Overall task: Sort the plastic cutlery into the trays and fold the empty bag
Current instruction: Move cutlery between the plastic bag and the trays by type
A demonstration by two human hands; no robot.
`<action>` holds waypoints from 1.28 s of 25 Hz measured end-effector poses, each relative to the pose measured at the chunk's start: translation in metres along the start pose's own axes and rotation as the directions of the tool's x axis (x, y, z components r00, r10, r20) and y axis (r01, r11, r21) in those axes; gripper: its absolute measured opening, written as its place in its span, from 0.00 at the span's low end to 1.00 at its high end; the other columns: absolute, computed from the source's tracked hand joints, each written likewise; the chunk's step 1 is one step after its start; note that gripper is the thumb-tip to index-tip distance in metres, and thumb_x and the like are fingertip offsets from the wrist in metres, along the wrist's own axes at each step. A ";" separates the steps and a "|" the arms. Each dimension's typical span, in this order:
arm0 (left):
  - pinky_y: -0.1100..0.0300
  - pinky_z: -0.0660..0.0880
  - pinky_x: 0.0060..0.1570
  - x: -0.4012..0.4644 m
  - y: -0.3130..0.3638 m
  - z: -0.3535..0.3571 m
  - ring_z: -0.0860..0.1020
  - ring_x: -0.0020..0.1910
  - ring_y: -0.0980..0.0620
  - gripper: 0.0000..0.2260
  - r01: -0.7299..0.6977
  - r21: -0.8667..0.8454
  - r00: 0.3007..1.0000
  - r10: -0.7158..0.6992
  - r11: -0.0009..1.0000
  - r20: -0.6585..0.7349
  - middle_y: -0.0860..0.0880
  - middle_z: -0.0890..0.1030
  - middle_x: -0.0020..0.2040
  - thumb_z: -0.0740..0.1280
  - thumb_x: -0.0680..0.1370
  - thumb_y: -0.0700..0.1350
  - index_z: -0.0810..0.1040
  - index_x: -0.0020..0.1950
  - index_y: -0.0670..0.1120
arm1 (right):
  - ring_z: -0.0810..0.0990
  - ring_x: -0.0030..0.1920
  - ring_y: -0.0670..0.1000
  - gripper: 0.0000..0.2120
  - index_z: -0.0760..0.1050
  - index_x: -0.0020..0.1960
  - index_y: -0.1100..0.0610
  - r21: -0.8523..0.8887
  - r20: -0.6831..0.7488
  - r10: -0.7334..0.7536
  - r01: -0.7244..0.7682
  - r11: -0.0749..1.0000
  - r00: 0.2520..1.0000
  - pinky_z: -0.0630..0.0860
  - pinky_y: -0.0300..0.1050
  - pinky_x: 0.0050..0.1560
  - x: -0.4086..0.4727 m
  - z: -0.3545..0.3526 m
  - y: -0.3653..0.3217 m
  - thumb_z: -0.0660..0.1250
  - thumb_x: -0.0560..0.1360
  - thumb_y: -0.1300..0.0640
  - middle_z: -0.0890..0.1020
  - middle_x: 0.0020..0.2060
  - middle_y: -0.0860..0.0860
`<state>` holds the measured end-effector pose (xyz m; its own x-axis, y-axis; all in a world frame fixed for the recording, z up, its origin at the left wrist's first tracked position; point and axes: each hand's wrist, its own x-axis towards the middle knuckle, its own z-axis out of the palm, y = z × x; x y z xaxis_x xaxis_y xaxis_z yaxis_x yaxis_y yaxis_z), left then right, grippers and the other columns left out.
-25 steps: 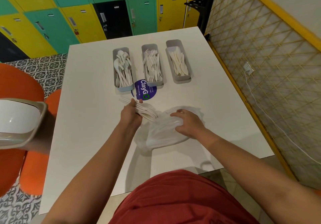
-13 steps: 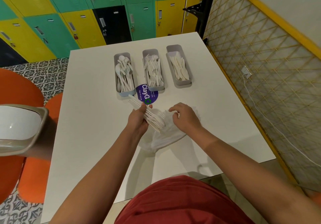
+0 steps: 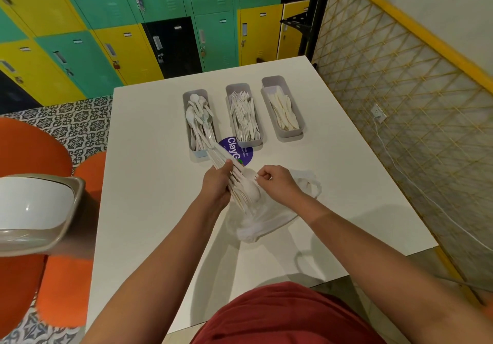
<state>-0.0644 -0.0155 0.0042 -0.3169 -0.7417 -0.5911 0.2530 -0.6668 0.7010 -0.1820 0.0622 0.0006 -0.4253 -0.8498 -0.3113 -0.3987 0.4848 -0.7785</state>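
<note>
My left hand (image 3: 217,183) grips a bundle of white plastic cutlery (image 3: 234,177), handles pointing toward the trays. My right hand (image 3: 277,182) pinches one piece at the bundle's near end. Under both hands lies the crumpled clear plastic bag (image 3: 262,223) on the white table (image 3: 149,183). Three grey trays stand in a row farther back: the spoon tray (image 3: 198,122) on the left, the fork tray (image 3: 244,115) in the middle, the knife tray (image 3: 282,107) on the right.
A round purple sticker (image 3: 236,151) lies just before the trays. An orange chair (image 3: 34,157) and a white-and-beige bin lid (image 3: 34,210) stand left of the table. A yellow lattice panel (image 3: 400,103) runs along the right edge, with lockers (image 3: 133,23) behind.
My right hand left the bag and rose to the cutlery bundle, now pinching a piece. My left hand lifted the bundle slightly toward the trays. The bag has slackened.
</note>
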 end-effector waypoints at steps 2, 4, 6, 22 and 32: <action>0.56 0.77 0.41 0.002 0.004 -0.005 0.81 0.38 0.51 0.07 0.023 0.008 1.000 -0.023 1.000 0.005 0.45 0.82 0.45 0.60 0.80 0.38 0.74 0.56 0.41 | 0.72 0.35 0.49 0.06 0.76 0.45 0.63 0.043 -0.004 0.041 -0.041 0.998 0.999 0.67 0.34 0.32 0.001 0.002 -0.004 0.63 0.76 0.61 0.76 0.35 0.52; 0.55 0.78 0.42 0.006 0.008 -0.011 0.81 0.35 0.52 0.06 0.056 -0.001 0.998 -0.056 0.998 0.009 0.48 0.83 0.38 0.60 0.80 0.38 0.76 0.50 0.42 | 0.72 0.31 0.47 0.07 0.73 0.40 0.59 0.087 -0.007 0.071 -0.070 0.994 0.997 0.67 0.32 0.28 0.001 0.006 -0.008 0.63 0.76 0.61 0.74 0.32 0.51; 0.55 0.77 0.44 0.007 0.012 -0.015 0.80 0.37 0.52 0.06 0.067 0.017 0.998 -0.067 0.998 0.013 0.49 0.83 0.35 0.61 0.80 0.39 0.77 0.46 0.43 | 0.71 0.31 0.47 0.09 0.70 0.37 0.57 0.120 -0.022 0.097 -0.094 0.988 0.995 0.68 0.31 0.26 0.002 0.010 -0.010 0.62 0.77 0.62 0.72 0.31 0.51; 0.51 0.77 0.43 0.040 0.043 0.004 0.79 0.40 0.48 0.15 0.154 -0.056 0.987 -0.157 0.986 -0.046 0.44 0.80 0.44 0.63 0.79 0.41 0.72 0.65 0.41 | 0.70 0.31 0.47 0.11 0.67 0.36 0.59 0.078 -0.064 0.226 -0.221 0.972 0.972 0.66 0.39 0.30 0.057 -0.012 0.000 0.57 0.78 0.60 0.73 0.32 0.50; 0.56 0.78 0.39 0.087 0.078 0.029 0.80 0.25 0.54 0.05 0.170 -0.032 0.979 -0.173 0.985 -0.106 0.48 0.81 0.26 0.64 0.79 0.42 0.76 0.45 0.43 | 0.75 0.34 0.54 0.10 0.71 0.35 0.61 -0.115 0.010 0.361 -0.357 0.927 0.933 0.67 0.40 0.30 0.161 -0.035 -0.032 0.59 0.76 0.63 0.75 0.33 0.55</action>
<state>-0.0989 -0.1303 0.0189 -0.2573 -0.6187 -0.7423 0.2242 -0.7854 0.5770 -0.2663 -0.0833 -0.0056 -0.5320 -0.6200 -0.5767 -0.3111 0.7766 -0.5478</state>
